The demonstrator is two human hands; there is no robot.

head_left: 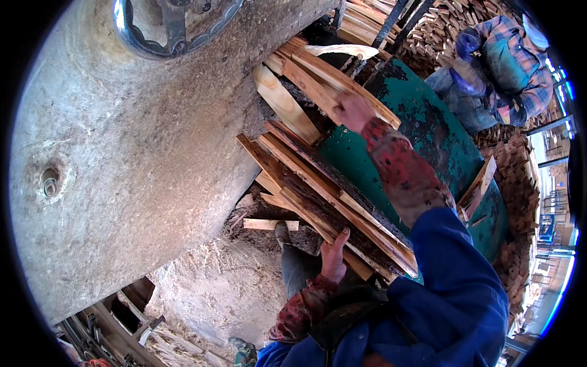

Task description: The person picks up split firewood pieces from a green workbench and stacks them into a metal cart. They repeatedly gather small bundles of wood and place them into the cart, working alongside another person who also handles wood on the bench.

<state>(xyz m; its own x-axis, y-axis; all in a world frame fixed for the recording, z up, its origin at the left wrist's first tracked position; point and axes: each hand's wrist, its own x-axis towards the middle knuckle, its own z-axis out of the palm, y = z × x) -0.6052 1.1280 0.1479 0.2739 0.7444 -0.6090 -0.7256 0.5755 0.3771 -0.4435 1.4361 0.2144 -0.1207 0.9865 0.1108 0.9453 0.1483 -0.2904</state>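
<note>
Several long, rough-edged wooden slats (330, 189), some with bark, lie bundled at a slant in front of me. My left hand (333, 260) is closed around the near end of this bundle, its thumb on top. My right hand (353, 112) reaches out to the far side, its fingers curled on the end of another wooden slat (312, 84); its fingertips are partly hidden. A shorter, pale board (284, 104) lies to the left of that slat. Beneath the wood is a green metal surface (428, 122) with worn, dark patches.
A large dusty machine body (147, 147) with a metal handwheel (177, 27) fills the left. A loose wood piece (479, 186) lies on the green metal's right part. Sawdust (202, 300) covers the floor. Beyond, a gloved co-worker (504, 67) stands by stacked wood (440, 27).
</note>
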